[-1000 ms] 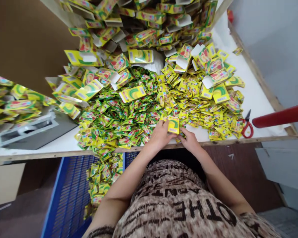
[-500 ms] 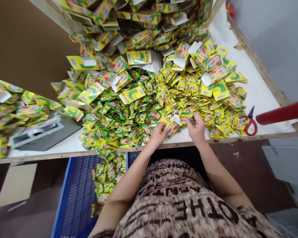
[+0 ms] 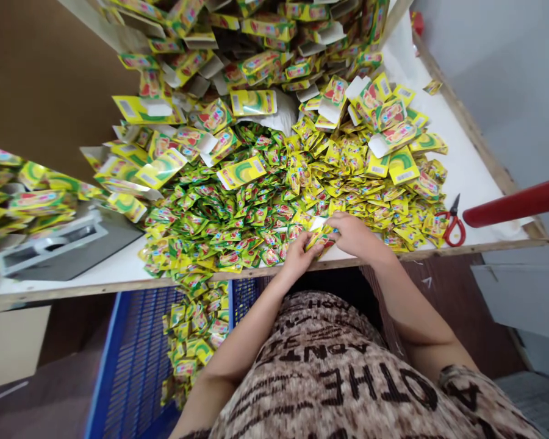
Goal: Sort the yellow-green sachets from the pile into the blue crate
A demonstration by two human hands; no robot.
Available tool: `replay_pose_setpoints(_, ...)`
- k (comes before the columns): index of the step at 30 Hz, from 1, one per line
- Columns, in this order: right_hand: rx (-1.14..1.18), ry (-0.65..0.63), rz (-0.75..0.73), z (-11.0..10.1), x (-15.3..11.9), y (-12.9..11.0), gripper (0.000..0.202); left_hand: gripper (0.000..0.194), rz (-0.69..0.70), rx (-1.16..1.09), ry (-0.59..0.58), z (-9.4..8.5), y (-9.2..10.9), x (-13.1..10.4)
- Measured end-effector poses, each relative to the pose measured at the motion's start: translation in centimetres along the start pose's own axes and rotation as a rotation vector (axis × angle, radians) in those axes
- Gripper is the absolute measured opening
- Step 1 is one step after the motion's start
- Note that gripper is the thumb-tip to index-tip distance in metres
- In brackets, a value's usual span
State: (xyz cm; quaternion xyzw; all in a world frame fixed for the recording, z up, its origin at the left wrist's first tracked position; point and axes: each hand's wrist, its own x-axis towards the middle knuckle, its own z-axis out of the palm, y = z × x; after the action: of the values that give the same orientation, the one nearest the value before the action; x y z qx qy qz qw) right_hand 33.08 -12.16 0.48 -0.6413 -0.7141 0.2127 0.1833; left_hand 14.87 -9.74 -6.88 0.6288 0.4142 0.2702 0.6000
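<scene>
Near the table's front edge, my left hand has its fingers closed on a small yellow and green box with a white flap up. My right hand is at the box's right side, fingers bent together on its upper edge; whether they also hold a packet is hidden. Behind the hands lies a heap of small packets, green ones to the left and yellow ones to the right. Yellow boxes with open flaps lie on and behind the heap.
Red-handled scissors and a red bar are at the right. A grey tape dispenser stands at the left of the white table. Below the edge, a blue crate has packets spilling beside and into it.
My right hand has moved left and onto the box, which it was apart from before. My left hand still holds the box. The view has shifted slightly.
</scene>
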Motion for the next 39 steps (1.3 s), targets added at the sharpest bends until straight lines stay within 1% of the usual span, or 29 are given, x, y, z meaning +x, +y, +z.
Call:
replay_pose_setpoints(1, 0.03, -0.012, -0.02, -0.5, 0.0, -0.2, 0.017, 0.026, 0.001, -0.001, -0.039, -0.2, 0.2, 0.1)
replay_pose_setpoints(3, 0.14, 0.03, -0.046, -1.0, 0.1, -0.5, 0.021, 0.031, -0.021, -0.073, -0.083, -0.6, 0.5, 0.3)
replay_pose_setpoints(5, 0.22, 0.106, -0.074, -1.0, 0.1, -0.7, 0.017, 0.037, -0.05, -0.22, -0.107, -0.8, 0.6, 0.3)
replay_pose_setpoints(7, 0.194, 0.163, -0.121, -0.4, 0.2, -0.9, 0.013, 0.044, -0.046, -0.323, -0.1, -0.7, 0.7, 0.2)
replay_pose_setpoints(8, 0.162, 0.16, -0.151, 0.0, 0.2, -1.0, 0.013, 0.046, -0.032, -0.335, -0.082, -0.7, 0.6, 0.1)
replay_pose_setpoints(10, 0.126, 0.104, -0.202, 0.8, 0.1, -1.0, 0.016, 0.045, -0.006, -0.311, -0.036, -0.5, 0.6, -0.2)
replay_pose_setpoints(12, 0.177, 0.062, -0.205, 1.6, -0.3, -0.9, 0.017, 0.047, -0.005, -0.275, -0.023, -0.6, 0.6, -0.4)
replay_pose_setpoints(13, 0.242, 0.084, -0.172, 1.9, -0.6, -0.8, 0.016, 0.048, -0.009, -0.265, -0.028, -0.6, 0.6, -0.5)
replay_pose_setpoints(14, 0.333, 0.146, -0.104, 2.2, -1.0, -0.7, 0.015, 0.048, -0.015, -0.264, -0.032, -0.8, 0.6, -0.6)
replay_pose_setpoints(16, 0.594, 0.287, 0.1, 2.9, -1.7, -0.5, 0.017, 0.047, -0.045, -0.309, -0.03, -1.1, 0.7, -0.8)
replay_pose_setpoints(17, 0.748, 0.317, 0.205, 3.3, -2.1, -0.4, 0.021, 0.046, -0.073, -0.356, -0.034, -1.4, 0.8, -0.9)
replay_pose_setpoints(18, 0.903, 0.3, 0.293, 3.6, -2.4, -0.3, 0.024, 0.044, -0.11, -0.414, -0.048, -1.6, 0.9, -0.9)
replay_pose_setpoints(19, 1.042, 0.236, 0.356, 3.9, -2.6, -0.3, 0.027, 0.041, -0.151, -0.471, -0.082, -1.9, 1.2, -0.9)
replay_pose_setpoints(20, 1.153, 0.139, 0.395, 4.2, -2.8, -0.4, 0.028, 0.037, -0.189, -0.516, -0.131, -2.1, 1.5, -0.9)
replay_pose_setpoints(21, 1.226, 0.043, 0.419, 4.4, -2.8, -0.5, 0.027, 0.033, -0.222, -0.541, -0.181, -2.2, 1.8, -0.9)
replay_pose_setpoints(22, 1.259, -0.012, 0.441, 4.6, -2.7, -0.7, 0.024, 0.031, -0.248, -0.549, -0.215, -2.3, 2.1, -0.9)
replay_pose_setpoints(23, 1.25, -0.008, 0.456, 4.7, -2.6, -0.9, 0.02, 0.029, -0.262, -0.545, -0.222, -2.3, 2.4, -0.9)
replay_pose_setpoints(24, 1.2, 0.045, 0.454, 4.7, -2.3, -1.2, 0.016, 0.028, -0.26, -0.54, -0.193, -2.2, 2.6, -0.9)
replay_pose_setpoints(25, 1.118, 0.133, 0.433, 4.8, -2.1, -1.4, 0.012, 0.028, -0.239, -0.537, -0.129, -2.0, 2.8, -0.8)
replay_pose_setpoints(26, 1.022, 0.229, 0.394, 4.8, -1.8, -1.7, 0.01, 0.028, -0.2, -0.53, -0.042, -1.8, 2.8, -0.8)
replay_pose_setpoints(27, 0.934, 0.295, 0.342, 4.7, -1.6, -1.8, 0.01, 0.029, -0.151, -0.513, 0.047, -1.6, 2.7, -0.8)
replay_pose_setpoints(28, 0.87, 0.321, 0.294, 4.7, -1.4, -1.9, 0.014, 0.03, -0.101, -0.482, 0.125, -1.3, 2.5, -0.8)
replay_pose_setpoints(30, 0.834, 0.289, 0.243, 4.7, -1.2, -1.9, 0.023, 0.031, -0.026, -0.392, 0.218, -1.0, 2.1, -0.8)
replay_pose_setpoints(33, 0.884, 0.261, 0.268, 4.9, -1.1, -1.5, 0.026, 0.03, 0.024, -0.296, 0.235, -0.9, 1.5, -0.6)
replay_pose_setpoints(36, 0.894, 0.308, 0.304, 5.4, -1.0, -1.2, 0.026, 0.031, 0.061, -0.273, 0.239, -1.0, 1.5, -0.2)
replay_pose_setpoints(39, 0.805, 0.393, 0.267, 5.9, -0.9, -1.2, 0.021, 0.025, 0.137, -0.184, 0.222, -1.2, 1.7, 0.1)
